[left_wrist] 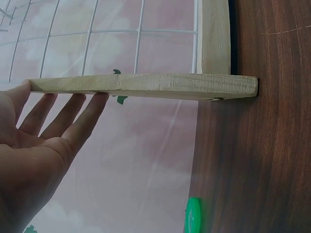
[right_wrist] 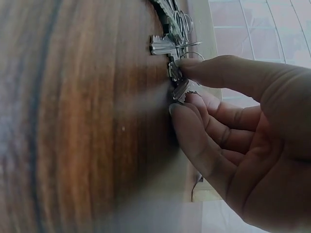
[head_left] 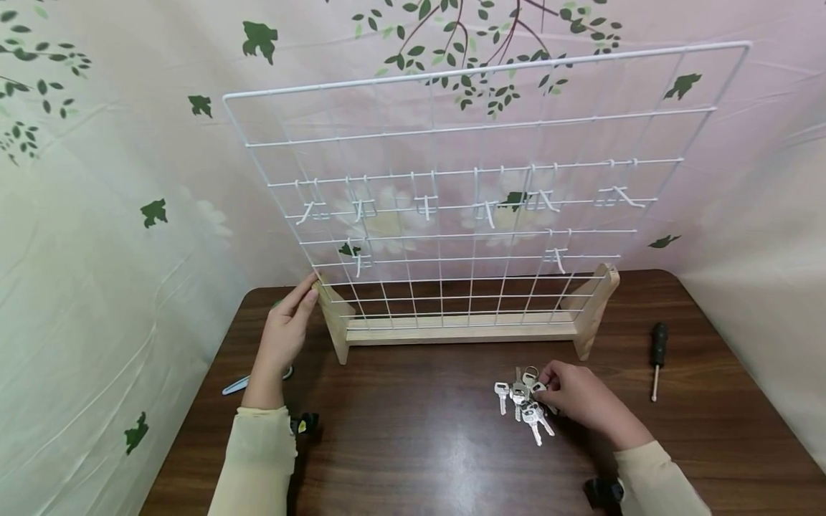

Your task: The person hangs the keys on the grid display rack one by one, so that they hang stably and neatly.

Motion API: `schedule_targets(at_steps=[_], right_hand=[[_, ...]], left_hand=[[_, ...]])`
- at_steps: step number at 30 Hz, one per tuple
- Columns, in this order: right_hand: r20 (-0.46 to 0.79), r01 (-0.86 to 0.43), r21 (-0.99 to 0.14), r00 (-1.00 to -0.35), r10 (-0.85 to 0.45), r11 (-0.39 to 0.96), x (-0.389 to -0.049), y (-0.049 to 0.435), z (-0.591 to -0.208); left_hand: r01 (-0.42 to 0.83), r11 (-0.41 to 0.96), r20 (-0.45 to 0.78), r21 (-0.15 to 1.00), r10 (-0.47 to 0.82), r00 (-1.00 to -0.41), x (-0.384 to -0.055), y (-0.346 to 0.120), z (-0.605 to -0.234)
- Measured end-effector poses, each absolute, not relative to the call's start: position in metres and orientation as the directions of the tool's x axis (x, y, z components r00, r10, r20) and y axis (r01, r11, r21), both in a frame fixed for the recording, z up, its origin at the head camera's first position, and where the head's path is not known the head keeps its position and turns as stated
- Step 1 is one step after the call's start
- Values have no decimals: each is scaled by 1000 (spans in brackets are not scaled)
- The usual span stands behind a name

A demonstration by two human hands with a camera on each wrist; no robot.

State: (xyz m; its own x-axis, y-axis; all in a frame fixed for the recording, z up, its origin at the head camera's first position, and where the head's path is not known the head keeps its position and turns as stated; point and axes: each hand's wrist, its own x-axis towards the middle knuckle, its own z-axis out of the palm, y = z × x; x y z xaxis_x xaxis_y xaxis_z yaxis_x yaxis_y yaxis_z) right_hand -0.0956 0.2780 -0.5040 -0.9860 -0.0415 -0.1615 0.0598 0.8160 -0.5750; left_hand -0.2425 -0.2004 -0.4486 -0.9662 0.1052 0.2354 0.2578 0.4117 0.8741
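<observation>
Silver keys (head_left: 518, 393), a whole splayed bunch of them, lie on your dark wood-grain table (head_left: 413, 408), just in front of the rack and over toward its right end. They're shiny, with broad flat heads and slim blades pointing every which way, and you can spot a round metal ring (head_left: 531, 368) at the back of the pile. Your right wrist view shows notched teeth on the blades and thin wire loops crowded together — can't tell from these angles which keys share a ring, tbh. Your right hand (head_left: 574, 390) comes in from the side, thumb and index fingertip pinching one of the keys. Your left hand (head_left: 287, 333) is way over at the other end, fingers stretched out with their tips against the outer face of the pale wooden side piece (left_wrist: 146, 85), thumb up by its top end. That piece belongs to the wooden stand (head_left: 461, 334), which has a white wire grid (head_left: 441, 281) standing in it; eight white hooks (head_left: 426, 208) hang there, six in an upper row, two lower down. Off to your right there's a screwdriver (head_left: 658, 347) with a black handle, and left of your left arm a light-blue thing (head_left: 235, 386) pokes out, partly hidden — hard to say what. Your left wrist view also catches a bright green round thing (left_wrist: 196, 216), cut off by the frame.
</observation>
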Motion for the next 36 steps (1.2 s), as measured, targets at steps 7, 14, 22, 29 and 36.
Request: schedule_targets(at_steps=[7, 14, 22, 29, 36], right_hand=[[-158, 24, -605, -983, -91, 796, -95, 279, -503], [-124, -32, -598, -983, -132, 801, -91, 276, -504], [-59, -72, -522, -991, -120, 850, -89, 272, -501], [23, -92, -462, -996, -92, 882, -86, 271, -490], [87, -100, -481, -994, -66, 871, -79, 267, -478]], left_hand=[[257, 396, 234, 881, 108, -966, -243, -201, -450], [253, 383, 229, 889, 109, -967, -240, -202, -450], [256, 385, 231, 887, 111, -967, -242, -202, -448], [267, 384, 243, 884, 111, -964, -243, -202, -448], [269, 372, 244, 888, 114, -963, -243, -201, -450]])
